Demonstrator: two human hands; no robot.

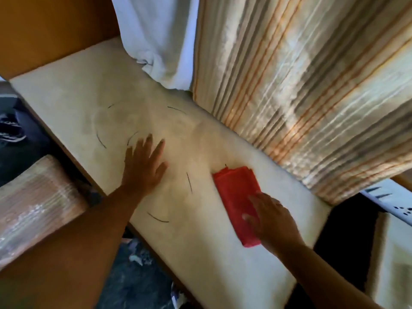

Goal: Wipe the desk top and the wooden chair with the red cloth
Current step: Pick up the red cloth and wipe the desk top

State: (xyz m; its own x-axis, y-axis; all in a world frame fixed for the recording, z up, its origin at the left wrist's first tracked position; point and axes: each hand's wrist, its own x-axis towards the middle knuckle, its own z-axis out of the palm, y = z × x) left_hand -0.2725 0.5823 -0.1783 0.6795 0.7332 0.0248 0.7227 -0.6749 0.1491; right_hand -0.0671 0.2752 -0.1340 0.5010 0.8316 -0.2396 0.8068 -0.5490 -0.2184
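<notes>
The cream desk top (pixel 73 90) runs from upper left to lower right and carries several thin dark curved marks. A folded red cloth (pixel 236 197) lies flat on it, right of the middle. My right hand (pixel 270 221) presses on the cloth's near right part with straight fingers. My left hand (pixel 142 166) rests flat on the bare desk top to the left of the cloth, fingers spread. A wooden chair part (pixel 38 208), pale and worn, shows at the lower left, beside the desk's front edge.
A striped curtain (pixel 301 85) hangs over the desk's far side, and a white cloth (pixel 160 41) hangs left of it. An orange-brown panel (pixel 51 25) bounds the desk's left end. The dark floor (pixel 133 284) with litter lies below the front edge.
</notes>
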